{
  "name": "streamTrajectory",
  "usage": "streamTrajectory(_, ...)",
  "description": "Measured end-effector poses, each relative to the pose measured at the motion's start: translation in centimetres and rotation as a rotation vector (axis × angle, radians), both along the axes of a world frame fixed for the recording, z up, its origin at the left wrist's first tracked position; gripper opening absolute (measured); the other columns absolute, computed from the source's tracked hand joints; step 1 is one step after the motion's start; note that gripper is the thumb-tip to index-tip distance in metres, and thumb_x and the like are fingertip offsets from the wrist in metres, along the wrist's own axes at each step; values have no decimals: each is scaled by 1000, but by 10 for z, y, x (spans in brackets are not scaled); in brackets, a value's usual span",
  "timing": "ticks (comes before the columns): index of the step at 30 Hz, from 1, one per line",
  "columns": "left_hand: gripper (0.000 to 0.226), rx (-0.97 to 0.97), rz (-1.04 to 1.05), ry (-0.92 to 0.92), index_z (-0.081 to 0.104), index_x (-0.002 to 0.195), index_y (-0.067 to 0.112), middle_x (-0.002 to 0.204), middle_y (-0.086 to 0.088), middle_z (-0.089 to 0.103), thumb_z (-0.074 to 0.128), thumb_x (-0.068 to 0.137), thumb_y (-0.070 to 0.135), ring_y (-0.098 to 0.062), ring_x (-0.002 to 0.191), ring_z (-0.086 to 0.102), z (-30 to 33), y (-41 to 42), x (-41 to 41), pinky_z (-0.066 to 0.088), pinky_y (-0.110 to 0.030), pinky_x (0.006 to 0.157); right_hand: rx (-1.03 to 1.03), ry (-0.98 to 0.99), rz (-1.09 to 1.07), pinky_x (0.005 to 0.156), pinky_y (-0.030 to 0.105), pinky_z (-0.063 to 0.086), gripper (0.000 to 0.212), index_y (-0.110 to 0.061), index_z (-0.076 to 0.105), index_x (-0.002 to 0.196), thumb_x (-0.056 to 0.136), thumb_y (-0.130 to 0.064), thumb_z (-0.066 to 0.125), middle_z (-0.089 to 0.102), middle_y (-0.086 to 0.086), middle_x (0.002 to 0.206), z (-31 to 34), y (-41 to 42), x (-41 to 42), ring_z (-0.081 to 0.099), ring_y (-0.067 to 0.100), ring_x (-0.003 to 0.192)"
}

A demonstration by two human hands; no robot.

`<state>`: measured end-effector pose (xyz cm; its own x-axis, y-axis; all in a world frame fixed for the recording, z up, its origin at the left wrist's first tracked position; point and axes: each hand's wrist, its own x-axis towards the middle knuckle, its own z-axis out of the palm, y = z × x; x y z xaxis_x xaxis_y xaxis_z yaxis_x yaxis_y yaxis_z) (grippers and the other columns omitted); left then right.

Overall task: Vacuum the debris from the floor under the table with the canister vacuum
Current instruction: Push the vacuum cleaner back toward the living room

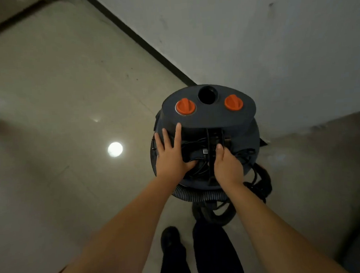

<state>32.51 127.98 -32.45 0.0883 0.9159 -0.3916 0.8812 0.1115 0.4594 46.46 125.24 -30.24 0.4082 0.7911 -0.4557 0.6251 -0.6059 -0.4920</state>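
the canister vacuum (207, 122) stands on the tiled floor (60, 100) close to the wall (253, 40) (two orange knobs on top). the left hand (171, 155) rests flat on its lid, fingers straight; the right hand (228, 167) curls round the black handle (214, 155).

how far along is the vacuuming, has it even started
Not started, by the look of it. Done: nothing visible. In hand: both hands are on top of the canister vacuum, left hand flat, right hand at the bundled cord. Left: the hose lies coiled at its base; no table or debris is in view.
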Motion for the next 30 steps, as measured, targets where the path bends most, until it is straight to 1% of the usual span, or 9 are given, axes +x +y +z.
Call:
streamTrajectory(2, 122, -14, -111, 27, -35, 134, 43, 160, -8, -15, 71, 74, 52, -33, 144, -20, 1, -15, 14, 34, -50, 108, -6, 14, -87, 83, 38, 43, 53, -9, 58, 119, 103, -41, 20, 66, 14, 112, 1, -31, 12, 58, 34, 108)
streamTrajectory(5, 123, -3, -272, 65, -39, 128, 44, 160, -8, -14, 70, 74, 55, -33, 145, -19, 0, -41, 40, 39, -48, 105, 7, 19, -222, 84, 39, 43, 51, -8, 59, 119, 103, -39, 21, 66, 15, 111, 2, -81, 29, 59, 35, 107)
streamTrajectory(10, 130, -4, -427, 105, -53, 116, 48, 160, -8, -17, 69, 73, 58, -33, 144, -22, -5, -108, 94, 36, -50, 108, -4, 24, -404, 86, 39, 44, 49, -10, 58, 123, 103, -38, 23, 67, 14, 111, 2, -164, 69, 59, 35, 108)
streamTrajectory(12, 130, -4, -458, 107, -55, 115, 46, 159, -9, -18, 67, 74, 59, -34, 143, -23, -6, -137, 118, 35, -49, 110, -6, 20, -440, 87, 40, 44, 49, -11, 58, 122, 103, -38, 23, 67, 15, 110, 2, -194, 91, 59, 35, 106)
streamTrajectory(16, 128, -10, -482, 102, -56, 114, 45, 159, -10, -19, 65, 76, 60, -35, 143, -24, -4, -184, 173, 34, -47, 110, 3, -16, -475, 82, 39, 45, 48, -9, 60, 118, 103, -37, 24, 68, 16, 102, 4, -244, 142, 61, 35, 100)
streamTrajectory(21, 127, -5, -487, 125, -55, 116, 44, 159, -10, -19, 65, 76, 60, -35, 143, -24, 0, -228, 250, 41, -44, 104, 22, -11, -474, 84, 39, 46, 48, -9, 59, 120, 103, -37, 24, 67, 16, 107, 4, -290, 216, 60, 35, 104)
streamTrajectory(24, 127, 9, -504, 126, -52, 118, 43, 159, -9, -18, 66, 75, 60, -34, 143, -23, 1, -241, 298, 47, -42, 99, 29, -36, -478, 80, 37, 46, 48, -10, 60, 119, 103, -38, 24, 68, 15, 106, 2, -304, 263, 61, 33, 102)
streamTrajectory(27, 127, 33, -529, 126, -51, 119, 42, 160, -9, -16, 66, 74, 61, -34, 144, -21, 1, -240, 346, 46, -41, 99, 26, -53, -492, 81, 39, 47, 49, -12, 60, 117, 102, -40, 22, 68, 14, 105, -2, -308, 307, 61, 33, 102)
streamTrajectory(30, 126, 41, -552, 125, -51, 119, 42, 159, -9, -16, 66, 74, 61, -34, 144, -20, 0, -230, 394, 47, -42, 98, 55, -98, -493, 76, 38, 46, 49, -11, 59, 117, 102, -39, 22, 68, 15, 102, -6, -301, 352, 61, 34, 100)
